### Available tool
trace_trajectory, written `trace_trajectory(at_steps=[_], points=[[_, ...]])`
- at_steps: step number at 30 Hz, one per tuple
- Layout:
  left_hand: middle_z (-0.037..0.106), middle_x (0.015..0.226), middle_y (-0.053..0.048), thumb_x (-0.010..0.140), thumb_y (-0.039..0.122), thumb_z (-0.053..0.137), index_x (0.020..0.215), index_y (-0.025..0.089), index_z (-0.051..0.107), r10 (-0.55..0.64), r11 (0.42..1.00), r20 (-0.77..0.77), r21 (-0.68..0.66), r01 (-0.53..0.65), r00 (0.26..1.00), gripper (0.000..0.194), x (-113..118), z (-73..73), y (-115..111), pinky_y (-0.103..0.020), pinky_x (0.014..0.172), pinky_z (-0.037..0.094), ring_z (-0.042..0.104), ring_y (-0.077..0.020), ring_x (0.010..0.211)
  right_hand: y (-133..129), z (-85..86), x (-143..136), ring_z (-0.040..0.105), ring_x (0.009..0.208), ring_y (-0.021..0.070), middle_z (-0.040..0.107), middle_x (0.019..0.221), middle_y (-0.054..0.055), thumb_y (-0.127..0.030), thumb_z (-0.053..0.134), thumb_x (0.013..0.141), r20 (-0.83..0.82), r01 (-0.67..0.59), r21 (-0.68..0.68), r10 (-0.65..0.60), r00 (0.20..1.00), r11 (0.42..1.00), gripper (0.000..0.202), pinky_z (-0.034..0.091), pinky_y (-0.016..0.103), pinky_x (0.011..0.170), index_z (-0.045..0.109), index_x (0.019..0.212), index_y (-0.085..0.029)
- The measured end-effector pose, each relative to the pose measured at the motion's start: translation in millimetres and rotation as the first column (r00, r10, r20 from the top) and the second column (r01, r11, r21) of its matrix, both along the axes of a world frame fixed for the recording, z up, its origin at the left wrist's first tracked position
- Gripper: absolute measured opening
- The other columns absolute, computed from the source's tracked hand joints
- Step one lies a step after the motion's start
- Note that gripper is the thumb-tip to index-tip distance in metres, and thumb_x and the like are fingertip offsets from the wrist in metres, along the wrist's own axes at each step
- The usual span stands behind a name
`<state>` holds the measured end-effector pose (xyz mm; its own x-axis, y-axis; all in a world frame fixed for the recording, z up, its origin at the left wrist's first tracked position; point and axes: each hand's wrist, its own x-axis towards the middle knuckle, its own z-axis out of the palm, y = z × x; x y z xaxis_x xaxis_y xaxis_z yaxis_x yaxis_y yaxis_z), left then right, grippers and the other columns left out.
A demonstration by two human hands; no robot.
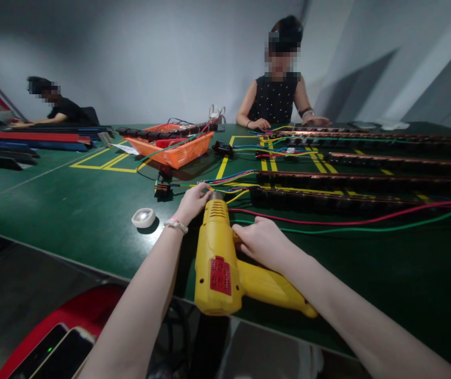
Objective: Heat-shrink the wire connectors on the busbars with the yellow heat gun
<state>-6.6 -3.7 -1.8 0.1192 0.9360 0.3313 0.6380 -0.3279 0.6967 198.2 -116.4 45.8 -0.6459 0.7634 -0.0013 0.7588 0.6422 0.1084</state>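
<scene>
A yellow heat gun [218, 247] with a red label lies over the front edge of the green table, its metal nozzle pointing away from me. Just left of the nozzle, my left hand [194, 202] pinches thin coloured wires [223, 184] that run toward long dark bars [328, 181]. My right hand [263, 242] is beside the gun's body, with its fingers curled at the front of the handle; what the fingertips hold is partly hidden. A small black-and-copper part [163, 188] sits at the wires' left end.
Behind my left hand stands an orange basket [178, 152] holding parts. A white tape roll [144, 217] lies at left. Red and green cables [340, 223] cross the right side. A person [276, 95] works opposite, another [63, 108] at far left, near stacked strips [43, 139].
</scene>
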Motion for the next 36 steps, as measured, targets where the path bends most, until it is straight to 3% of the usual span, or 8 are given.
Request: trace_trajectory(at_steps=[6, 13, 22, 27, 36], points=[[0.059, 0.072, -0.002, 0.082, 0.039, 0.048, 0.083, 0.015, 0.057, -0.118, 0.992, 0.173, -0.027, 0.124, 0.978, 0.025, -3.7, -8.3, 7.8, -0.023, 0.061, 0.04, 0.052, -0.0141, 0.067, 3.1, 0.7, -5.3, 0.067, 0.076, 0.0223, 0.072, 0.085, 0.008, -0.022, 0.052, 0.086, -0.012, 0.004, 0.014, -0.003, 1.0, 1.0, 0.011, 0.036, 0.033, 0.073, 0.056, 0.094, -0.016], [0.048, 0.065, 0.002, 0.083, 0.038, 0.047, 0.069, 0.017, 0.048, -0.141, 0.984, 0.264, -0.067, 0.164, 0.954, 0.025, -5.7, -2.2, 3.0, -0.022, 0.06, 0.037, 0.043, -0.0123, 0.065, 10.0, 0.0, -10.8, 0.067, 0.081, 0.0236, 0.072, 0.086, 0.009, -0.023, 0.05, 0.087, -0.016, -0.015, 0.029, 0.016, 1.0, 0.999, 0.013, 0.038, 0.034, 0.076, 0.056, 0.096, -0.015], [0.058, 0.075, -0.002, 0.088, 0.033, 0.041, 0.076, 0.017, 0.054, -0.046, 0.998, 0.082, 0.04, 0.043, 0.996, 0.023, -3.0, -4.5, 4.4, -0.024, 0.068, 0.039, 0.052, -0.0143, 0.072, 16.8, -2.4, -6.7, 0.066, 0.081, 0.0228, 0.07, 0.08, 0.008, -0.025, 0.052, 0.086, -0.02, -0.026, 0.019, 0.027, 0.999, 0.999, 0.014, 0.039, 0.034, 0.08, 0.057, 0.095, -0.016], [0.062, 0.075, -0.003, 0.089, 0.037, 0.039, 0.083, 0.019, 0.058, 0.024, 0.997, -0.004, 0.08, -0.024, 1.0, 0.026, -1.9, -6.5, 2.8, -0.024, 0.067, 0.04, 0.055, -0.0154, 0.071, 18.1, -4.4, 0.8, 0.066, 0.077, 0.0228, 0.07, 0.08, 0.007, -0.026, 0.05, 0.087, -0.006, -0.006, 0.026, 0.006, 1.0, 1.0, 0.013, 0.04, 0.032, 0.072, 0.058, 0.094, -0.018], [0.062, 0.065, 0.0, 0.09, 0.04, 0.038, 0.082, 0.02, 0.055, 0.017, 1.0, 0.051, 0.019, -0.018, 0.999, 0.028, 0.3, -7.3, 1.5, -0.022, 0.058, 0.041, 0.058, -0.0128, 0.058, 20.7, -6.7, 25.4, 0.066, 0.076, 0.0208, 0.07, 0.081, 0.006, -0.026, 0.05, 0.087, 0.009, 0.001, 0.015, -0.001, 1.0, 1.0, 0.012, 0.038, 0.029, 0.07, 0.056, 0.093, -0.018]])
